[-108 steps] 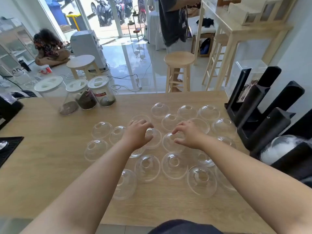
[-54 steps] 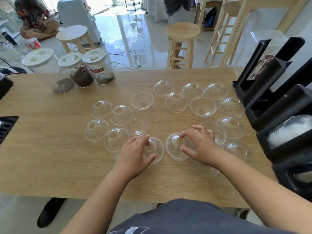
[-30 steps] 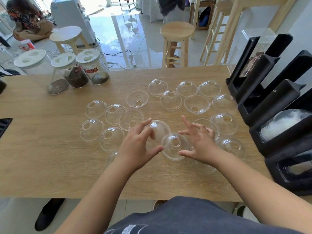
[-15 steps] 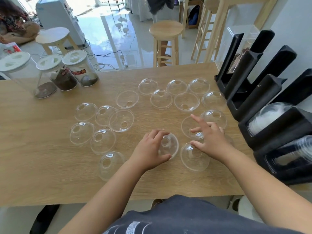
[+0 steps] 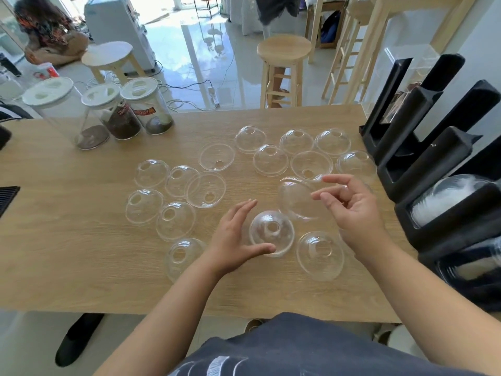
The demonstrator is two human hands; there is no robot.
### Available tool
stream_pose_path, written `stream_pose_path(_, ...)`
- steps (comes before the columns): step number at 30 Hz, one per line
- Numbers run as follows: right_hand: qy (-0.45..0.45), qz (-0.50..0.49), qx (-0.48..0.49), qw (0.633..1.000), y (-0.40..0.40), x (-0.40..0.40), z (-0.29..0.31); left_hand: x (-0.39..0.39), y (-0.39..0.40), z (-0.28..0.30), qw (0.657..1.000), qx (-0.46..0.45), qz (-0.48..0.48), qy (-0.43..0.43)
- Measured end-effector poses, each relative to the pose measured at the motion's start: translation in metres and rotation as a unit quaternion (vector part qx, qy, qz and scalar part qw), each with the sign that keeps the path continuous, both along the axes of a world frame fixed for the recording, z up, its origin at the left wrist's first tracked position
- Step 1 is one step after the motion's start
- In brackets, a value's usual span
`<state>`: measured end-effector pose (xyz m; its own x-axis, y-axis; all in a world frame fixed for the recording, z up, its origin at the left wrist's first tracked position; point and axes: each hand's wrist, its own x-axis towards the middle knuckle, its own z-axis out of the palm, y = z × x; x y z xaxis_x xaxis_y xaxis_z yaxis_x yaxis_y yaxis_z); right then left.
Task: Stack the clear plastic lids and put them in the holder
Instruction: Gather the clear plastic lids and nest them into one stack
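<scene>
Several clear dome lids (image 5: 271, 160) lie scattered over the wooden table (image 5: 67, 240). My left hand (image 5: 234, 241) rests on the table with straight fingers, cupped beside one upright lid (image 5: 272, 233); only its thumb touches the rim. My right hand (image 5: 351, 210) pinches the rim of a tilted lid (image 5: 295, 202) and holds it just above the table, to the right of and behind the left hand's lid. The black holder (image 5: 433, 156) stands along the table's right edge. One of its slots holds a stack of lids (image 5: 447, 202).
Three white-capped jars (image 5: 119, 115) stand at the back left. A black mat (image 5: 8, 196) pokes in at the left edge. A wooden stool (image 5: 283, 50) stands beyond the table's far edge, and a person (image 5: 46, 28) sits on the floor farther back.
My right hand has picked a lid off the table and tipped it on its side. My left hand has loosened from its lid, which now stands on the table.
</scene>
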<state>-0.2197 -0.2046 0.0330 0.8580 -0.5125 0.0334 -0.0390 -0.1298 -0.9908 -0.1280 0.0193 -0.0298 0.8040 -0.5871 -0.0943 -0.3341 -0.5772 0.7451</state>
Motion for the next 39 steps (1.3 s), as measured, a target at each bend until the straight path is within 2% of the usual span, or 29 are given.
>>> stream_pose_path(3, 0.037, -0.002, 0.126, 0.991, 0.011, 0.008, -0.002, 0.0, 0.026, 0.011, 0.998, 0.007, 0.038, -0.05)
stream_pose_path(6, 0.098, 0.01, 0.315, 0.944, 0.017, 0.017, -0.009, -0.004, 0.05, 0.015, 0.993, 0.037, 0.077, -0.086)
stream_pose_path(8, 0.16, 0.026, 0.335, 0.928, 0.018, 0.022, -0.014, -0.005, 0.064, 0.013, 0.986, 0.072, 0.093, -0.117)
stream_pose_path(12, 0.274, 0.056, 0.276, 0.92, 0.017, 0.032, -0.028, -0.014, 0.092, 0.001, 0.981, 0.114, 0.12, -0.098)
stream_pose_path(18, 0.316, 0.113, 0.118, 0.935, 0.021, 0.043, -0.039, -0.027, 0.116, -0.025, 0.971, 0.115, 0.177, -0.109)
stream_pose_path(25, 0.315, 0.127, 0.036, 0.94, 0.027, 0.045, -0.044, -0.036, 0.115, -0.047, 0.962, 0.025, 0.239, -0.13)
stream_pose_path(29, 0.303, 0.135, -0.011, 0.943, 0.025, 0.043, -0.042, -0.042, 0.103, -0.042, 0.968, -0.002, 0.22, -0.12)
stream_pose_path(32, 0.291, 0.13, -0.096, 0.943, 0.015, 0.037, -0.036, -0.042, 0.078, -0.024, 0.974, -0.058, 0.18, -0.127)
stream_pose_path(35, 0.282, 0.164, -0.193, 0.926, -0.001, 0.023, -0.025, -0.036, 0.042, -0.006, 0.977, -0.093, 0.126, -0.142)
stream_pose_path(39, 0.316, 0.244, -0.308, 0.863, -0.015, -0.007, -0.014, -0.028, -0.001, -0.004, 0.982, -0.093, 0.053, -0.156)
